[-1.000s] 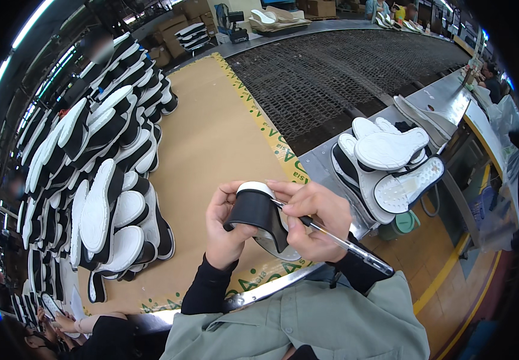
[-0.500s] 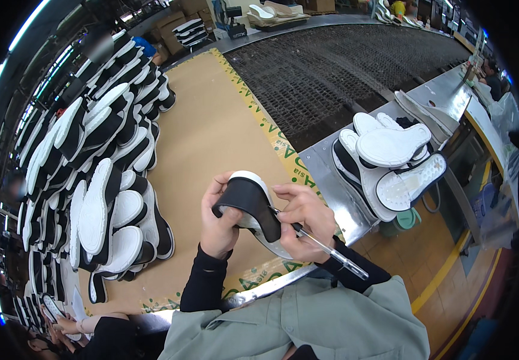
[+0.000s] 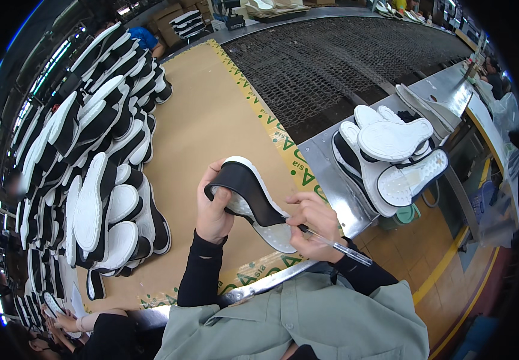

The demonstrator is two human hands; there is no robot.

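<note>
A shoe sole (image 3: 251,189) with a black sidewall and a white underside is bent in my left hand (image 3: 213,210). The fingers wrap round one end, with the thumb on the inner side. My right hand (image 3: 314,225) grips a slim clear-barrelled pen (image 3: 352,254), its barrel slanting down and right past the wrist. At the sole's black edge, beside the pale far end, is the pen's tip; whether it touches cannot be made out. Below both hands lies a brown sheet (image 3: 187,120) edged with yellow printed tape.
Tall piles of black-and-white soles (image 3: 112,198) rise on the left. More white soles (image 3: 394,141) are stacked on the metal ledge (image 3: 346,207) at right. Beyond the sheet runs a dark mesh conveyor (image 3: 331,63). Another person's hands (image 3: 64,323) hold a sole at lower left.
My right hand and the pen have moved right and slightly down along the black edge. The sole has turned and straightened somewhat, with its upper end shifted up and left.
</note>
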